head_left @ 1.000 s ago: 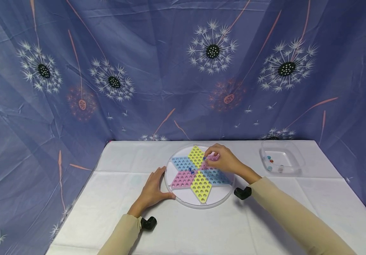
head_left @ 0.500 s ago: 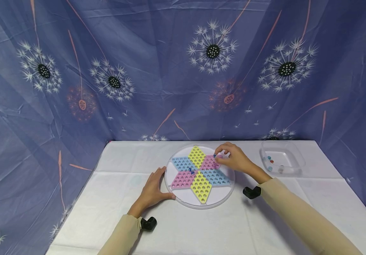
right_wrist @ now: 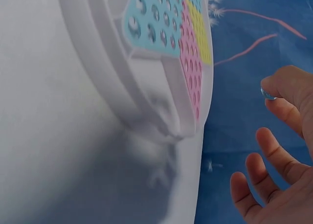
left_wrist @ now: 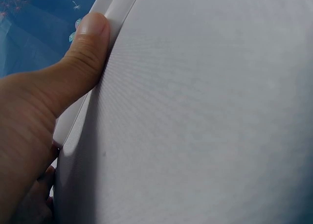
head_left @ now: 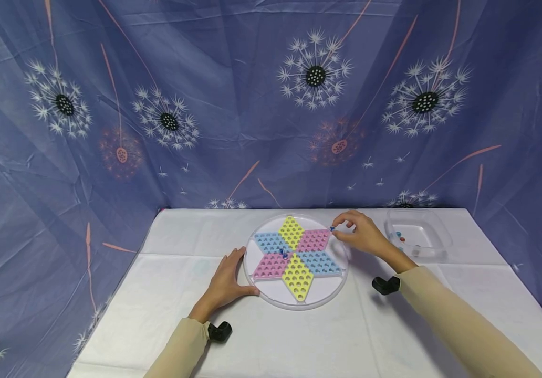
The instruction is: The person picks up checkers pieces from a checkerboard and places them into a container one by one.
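Head view, now: your right hand [head_left: 362,232] has drawn away rightward from the far-right pink diamond [head_left: 314,240] of the Chinese checkers board [head_left: 320,289], and sits just beside the rim. Thumb and index finger pinch one blue marble [head_left: 332,229] at their tips; in the right wrist view your other three fingers are apart and gently bent, holding nothing. A second ago that marble was over the diamond's inner part — it has since travelled outward along it, so you appear to be taking it off the holes rather than seating it there, though it is not yet released.

Your left hand [head_left: 225,278] hasn't shifted: thumb spread from the fingers, all fairly straight, touching the board's left and near-left rim without gripping any marble. That likely steadies the board.

Two blue marbles [head_left: 285,256] remain near the star's centre, left of it. To the right, the clear plastic box [head_left: 419,231] holds blue marbles [head_left: 398,234] and an orange-red marble [head_left: 402,239]; your right hand is now nearer to it.
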{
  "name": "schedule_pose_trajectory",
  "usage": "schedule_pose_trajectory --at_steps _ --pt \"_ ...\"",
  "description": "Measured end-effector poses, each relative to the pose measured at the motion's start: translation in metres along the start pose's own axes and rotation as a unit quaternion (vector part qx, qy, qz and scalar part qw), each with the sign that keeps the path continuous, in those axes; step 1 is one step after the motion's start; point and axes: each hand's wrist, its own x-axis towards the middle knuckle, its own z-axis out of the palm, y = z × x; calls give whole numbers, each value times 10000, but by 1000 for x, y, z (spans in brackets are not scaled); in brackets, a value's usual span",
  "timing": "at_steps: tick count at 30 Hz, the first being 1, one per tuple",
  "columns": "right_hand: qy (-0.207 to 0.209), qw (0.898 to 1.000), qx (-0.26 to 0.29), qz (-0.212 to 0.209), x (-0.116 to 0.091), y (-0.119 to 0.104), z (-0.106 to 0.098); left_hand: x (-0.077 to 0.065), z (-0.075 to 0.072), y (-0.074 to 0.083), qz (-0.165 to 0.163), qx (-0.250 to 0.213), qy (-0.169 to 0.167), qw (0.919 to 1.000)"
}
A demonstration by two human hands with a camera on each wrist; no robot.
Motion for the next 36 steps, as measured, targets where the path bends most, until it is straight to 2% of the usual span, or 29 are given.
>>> schedule_pose_trajectory --at_steps 27,36 --pt "615 9953 -465 579 -32 48 -52 -1 -1 0 -34 43 -36 10000" --pt "626 9924 -572 893 -42 58 -74 1 -2 2 -24 72 -66 9999"
